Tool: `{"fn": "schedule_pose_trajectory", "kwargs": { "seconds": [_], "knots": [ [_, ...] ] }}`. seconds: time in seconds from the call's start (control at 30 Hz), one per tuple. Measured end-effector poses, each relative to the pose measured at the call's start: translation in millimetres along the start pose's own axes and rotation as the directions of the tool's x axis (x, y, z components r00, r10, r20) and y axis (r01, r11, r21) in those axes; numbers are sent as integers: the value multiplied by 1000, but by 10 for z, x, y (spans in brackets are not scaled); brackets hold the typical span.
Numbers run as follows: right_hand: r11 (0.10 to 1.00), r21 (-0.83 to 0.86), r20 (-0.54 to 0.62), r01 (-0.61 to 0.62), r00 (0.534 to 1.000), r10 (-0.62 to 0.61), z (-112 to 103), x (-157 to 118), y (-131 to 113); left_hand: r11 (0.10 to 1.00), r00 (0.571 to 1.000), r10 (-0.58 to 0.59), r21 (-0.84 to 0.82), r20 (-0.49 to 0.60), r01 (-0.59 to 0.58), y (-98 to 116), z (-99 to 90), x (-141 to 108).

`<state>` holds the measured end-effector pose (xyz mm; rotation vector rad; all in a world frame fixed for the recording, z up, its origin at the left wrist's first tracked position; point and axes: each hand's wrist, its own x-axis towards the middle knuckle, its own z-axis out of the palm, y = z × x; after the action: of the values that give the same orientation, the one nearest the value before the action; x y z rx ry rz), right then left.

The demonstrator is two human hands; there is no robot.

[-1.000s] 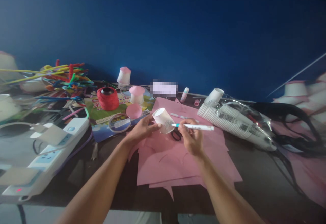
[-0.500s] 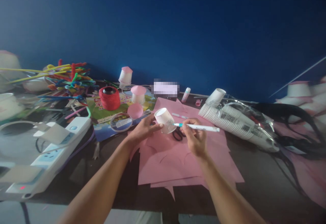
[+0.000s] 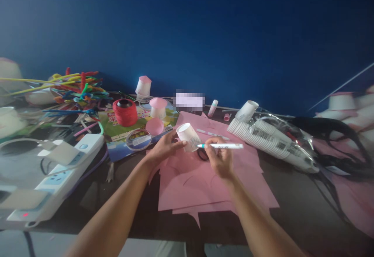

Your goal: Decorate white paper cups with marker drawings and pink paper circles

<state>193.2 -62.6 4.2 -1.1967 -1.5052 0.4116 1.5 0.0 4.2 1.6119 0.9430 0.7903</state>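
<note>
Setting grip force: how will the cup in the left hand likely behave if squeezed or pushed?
Probably light and easily dented: the cup looks like thin paper. Laid on its side, it would likely roll in a curve, since its wall is round and tapered. Stood on its wider end, it may slide before tipping.

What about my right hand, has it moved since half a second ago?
Yes, slightly left: judged against the white pen lying on the pink paper, your right hand has shifted, and more of that pen shows.
</note>
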Motion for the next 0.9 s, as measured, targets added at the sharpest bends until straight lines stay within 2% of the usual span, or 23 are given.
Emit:
{"fn": "schedule_pose_trajectory", "kwargs": {
  "seconds": [0.1,0.4,0.63,0.8,0.9],
  "knots": [
    [1000,-7,-8,11,1000,-11,-35,20,18,1000,1000,15,-7,-4,-15,18,-6,3],
    [982,170,-51,-81,994,91,-2,-22,60,999,999,33,27,-29,-32,28,26,-16],
    [979,180,14,-94,996,93,8,-5,74,996,999,43,80,-17,-41,10,14,-5],
    [988,97,-45,-123,991,128,-41,42,134,995,997,68,69,-26,-66,-33,-6,28],
    [985,112,-91,-131,986,141,-62,53,134,997,998,45,68,-39,-42,-25,-2,23]
  ]
}}
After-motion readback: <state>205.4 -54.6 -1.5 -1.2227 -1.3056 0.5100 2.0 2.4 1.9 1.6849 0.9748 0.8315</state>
